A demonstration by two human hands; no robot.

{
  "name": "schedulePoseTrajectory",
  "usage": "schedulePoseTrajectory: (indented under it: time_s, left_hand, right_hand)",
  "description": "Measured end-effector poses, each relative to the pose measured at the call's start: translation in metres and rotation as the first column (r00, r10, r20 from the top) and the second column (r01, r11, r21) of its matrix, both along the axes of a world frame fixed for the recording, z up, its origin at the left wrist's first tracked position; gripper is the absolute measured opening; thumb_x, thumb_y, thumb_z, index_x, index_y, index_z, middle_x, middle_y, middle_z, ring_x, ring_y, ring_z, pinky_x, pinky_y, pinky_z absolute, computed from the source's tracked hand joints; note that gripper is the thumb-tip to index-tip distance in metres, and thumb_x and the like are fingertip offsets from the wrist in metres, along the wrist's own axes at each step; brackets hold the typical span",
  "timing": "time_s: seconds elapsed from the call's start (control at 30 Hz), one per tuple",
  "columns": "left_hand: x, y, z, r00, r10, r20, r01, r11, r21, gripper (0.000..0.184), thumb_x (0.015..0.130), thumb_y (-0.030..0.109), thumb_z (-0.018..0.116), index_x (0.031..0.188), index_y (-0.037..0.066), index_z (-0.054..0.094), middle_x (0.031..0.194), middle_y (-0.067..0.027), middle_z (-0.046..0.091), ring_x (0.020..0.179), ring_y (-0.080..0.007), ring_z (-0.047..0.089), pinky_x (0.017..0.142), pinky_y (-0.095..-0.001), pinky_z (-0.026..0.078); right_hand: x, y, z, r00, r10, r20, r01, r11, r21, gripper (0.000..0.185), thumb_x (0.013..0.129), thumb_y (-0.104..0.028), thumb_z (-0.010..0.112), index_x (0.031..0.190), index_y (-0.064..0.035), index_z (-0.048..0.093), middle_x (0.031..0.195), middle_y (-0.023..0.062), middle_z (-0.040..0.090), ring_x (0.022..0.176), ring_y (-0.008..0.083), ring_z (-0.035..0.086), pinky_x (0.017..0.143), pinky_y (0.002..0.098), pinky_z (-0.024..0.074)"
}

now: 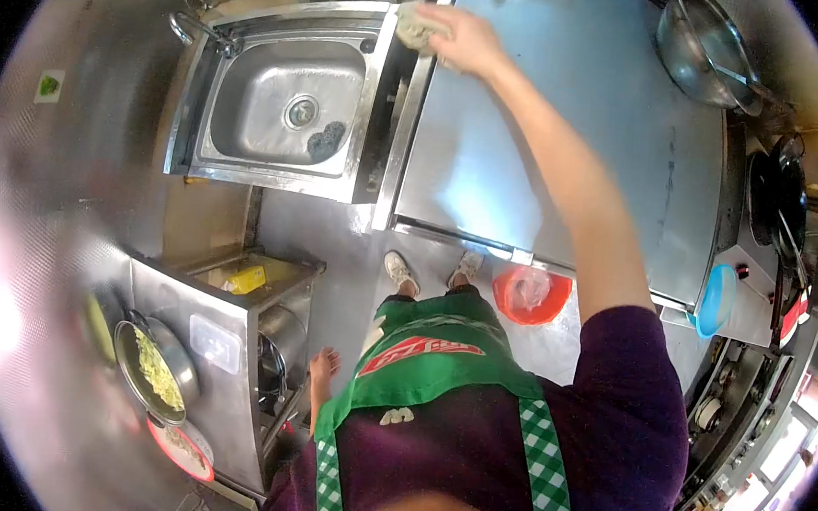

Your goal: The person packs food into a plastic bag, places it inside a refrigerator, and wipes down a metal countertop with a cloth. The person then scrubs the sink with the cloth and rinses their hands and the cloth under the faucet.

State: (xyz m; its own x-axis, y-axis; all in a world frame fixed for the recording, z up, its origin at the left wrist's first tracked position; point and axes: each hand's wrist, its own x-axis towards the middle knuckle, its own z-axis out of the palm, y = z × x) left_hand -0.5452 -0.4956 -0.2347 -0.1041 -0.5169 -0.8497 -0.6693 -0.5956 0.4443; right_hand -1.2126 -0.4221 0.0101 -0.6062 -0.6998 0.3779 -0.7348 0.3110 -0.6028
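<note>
My right hand (462,41) reaches far forward, its fingers closed on a crumpled pale cloth (417,28). The cloth lies at the far left edge of a stainless steel worktop (533,140), beside the rim of a metal sink (368,147). Low by my side hangs my left hand (325,362), near a steel cabinet with shelves (261,359). Its fingers look loosely spread, with nothing in them. Inside the sink, a dark grey scouring pad (326,141) lies near the drain.
A large metal bowl (699,48) stands at the worktop's far right. An orange-red basin (530,299) sits on the floor by my feet. At left, a metal bowl of chopped yellow-green food (158,370) rests on the cabinet. A blue basin (716,301) and dark pans (778,203) are at right.
</note>
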Motion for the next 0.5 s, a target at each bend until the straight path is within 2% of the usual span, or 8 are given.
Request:
schedulePoseTrajectory:
  time_s: [0.03, 0.13, 0.17, 0.23, 0.37, 0.4, 0.47, 0.5]
  left_hand:
    - [0.000, -0.006, -0.001, 0.984, -0.134, 0.117, 0.127, 0.990, 0.062, 0.032, 0.083, 0.033, 0.046, 0.097, 0.006, 0.056, 0.081, -0.0044, 0.059, 0.066, -0.0140, 0.056, 0.054, -0.0301, 0.045]
    - [0.023, -0.013, -0.018, 0.960, -0.069, -0.271, 0.080, 0.996, 0.027, 0.033, 0.082, 0.035, 0.047, 0.097, 0.007, 0.056, 0.080, -0.0039, 0.060, 0.065, -0.0140, 0.056, 0.054, -0.0288, 0.045]
    - [0.026, -0.023, -0.022, 0.933, -0.271, -0.237, 0.248, 0.961, -0.120, 0.033, 0.081, 0.036, 0.048, 0.096, 0.007, 0.056, 0.079, -0.0039, 0.059, 0.064, -0.0138, 0.056, 0.053, -0.0283, 0.045]
    - [0.010, -0.047, -0.027, 0.889, -0.424, -0.170, 0.387, 0.897, -0.214, 0.032, 0.081, 0.036, 0.049, 0.094, 0.008, 0.056, 0.076, -0.0037, 0.059, 0.062, -0.0135, 0.055, 0.052, -0.0274, 0.044]
    - [-0.021, -0.096, -0.038, 0.946, -0.302, -0.121, 0.300, 0.953, -0.032, 0.027, 0.080, 0.034, 0.049, 0.086, 0.008, 0.056, 0.068, -0.0028, 0.057, 0.056, -0.0126, 0.054, 0.048, -0.0258, 0.042]
    - [-0.033, -0.104, -0.042, 0.953, -0.285, -0.105, 0.288, 0.958, 0.014, 0.026, 0.080, 0.033, 0.049, 0.084, 0.008, 0.056, 0.066, -0.0025, 0.057, 0.055, -0.0124, 0.053, 0.046, -0.0254, 0.042]
    - [-0.058, -0.108, -0.019, 0.944, -0.253, -0.212, 0.273, 0.959, 0.075, 0.023, 0.082, 0.030, 0.048, 0.081, 0.008, 0.055, 0.063, -0.0022, 0.055, 0.053, -0.0118, 0.052, 0.044, -0.0232, 0.040]
    - [-0.068, -0.111, -0.016, 0.940, -0.258, -0.222, 0.279, 0.958, 0.069, 0.022, 0.082, 0.029, 0.048, 0.081, 0.008, 0.055, 0.063, -0.0024, 0.055, 0.053, -0.0117, 0.052, 0.044, -0.0230, 0.040]
  right_hand:
    - [0.021, 0.001, -0.004, 1.000, 0.014, -0.028, -0.014, 1.000, 0.026, 0.042, 0.070, -0.018, 0.050, 0.112, -0.0203, 0.055, 0.114, 0.0066, 0.053, 0.107, 0.0240, 0.048, 0.091, 0.0325, 0.0387]
    - [0.095, 0.009, -0.009, 0.996, 0.065, -0.063, -0.062, 0.997, 0.052, 0.041, 0.070, -0.016, 0.050, 0.110, -0.0210, 0.055, 0.116, 0.0053, 0.052, 0.111, 0.0223, 0.044, 0.094, 0.0338, 0.0369]
    - [0.118, 0.011, -0.007, 0.994, 0.075, -0.075, -0.072, 0.996, 0.045, 0.041, 0.070, -0.016, 0.050, 0.110, -0.0212, 0.056, 0.116, 0.0048, 0.051, 0.112, 0.0219, 0.044, 0.094, 0.0344, 0.0363]
    - [0.160, 0.016, -0.010, 0.993, 0.068, -0.097, -0.065, 0.997, 0.031, 0.042, 0.068, -0.013, 0.050, 0.109, -0.0218, 0.056, 0.115, 0.0036, 0.052, 0.112, 0.0227, 0.043, 0.093, 0.0361, 0.0373]
    - [0.227, 0.025, 0.008, 0.988, 0.090, -0.129, -0.086, 0.996, 0.033, 0.045, 0.067, -0.012, 0.051, 0.111, -0.0204, 0.054, 0.116, 0.0032, 0.052, 0.112, 0.0243, 0.043, 0.090, 0.0360, 0.0397]
    - [0.238, 0.025, 0.011, 0.990, 0.098, -0.097, -0.096, 0.995, 0.025, 0.045, 0.068, -0.013, 0.051, 0.112, -0.0183, 0.053, 0.116, 0.0036, 0.052, 0.111, 0.0238, 0.045, 0.090, 0.0350, 0.0402]
    - [0.254, 0.032, 0.013, 0.996, 0.089, -0.029, -0.089, 0.996, 0.020, 0.045, 0.069, -0.013, 0.051, 0.114, -0.0142, 0.051, 0.115, 0.0045, 0.052, 0.108, 0.0229, 0.047, 0.088, 0.0330, 0.0412]
    - [0.255, 0.038, 0.014, 0.945, 0.104, 0.309, -0.057, 0.986, -0.157, 0.046, 0.070, -0.013, 0.051, 0.115, -0.0118, 0.050, 0.114, 0.0053, 0.052, 0.106, 0.0217, 0.048, 0.087, 0.0321, 0.0413]
